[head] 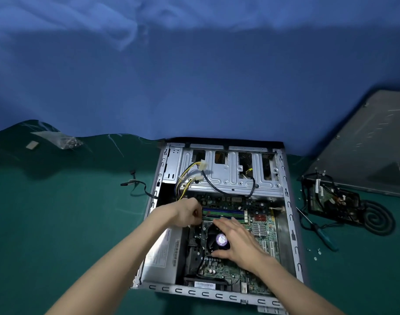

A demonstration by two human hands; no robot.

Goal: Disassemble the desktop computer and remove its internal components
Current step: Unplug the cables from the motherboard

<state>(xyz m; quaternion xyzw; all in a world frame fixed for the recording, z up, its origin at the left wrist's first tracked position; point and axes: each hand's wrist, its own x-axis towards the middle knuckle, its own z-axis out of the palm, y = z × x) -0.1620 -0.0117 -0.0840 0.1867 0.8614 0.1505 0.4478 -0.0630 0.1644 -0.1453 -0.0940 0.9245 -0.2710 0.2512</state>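
Observation:
An open desktop case (292, 235) lies flat on a green mat, its motherboard (260, 226) exposed. My left hand (187, 212) is curled at the left end of the memory slots (224, 213), fingers pinching at a small part I cannot make out. Over the black CPU fan (217, 242) with its purple label, my right hand (237, 239) rests with fingers spread and fairly straight, fingertips reaching the memory sticks. A metal drive cage (228, 176) spans the far end of the case, with yellow-black power cables (187, 178) and a dark cable looping over it.
A removed side panel (362, 144) leans at the right. A removed black part with cables (330, 198), a coiled cord (376, 219), a teal-handled screwdriver (324, 235) and loose screws (315, 253) lie right of the case. A loose cable (137, 185) and plastic bag (58, 137) lie left.

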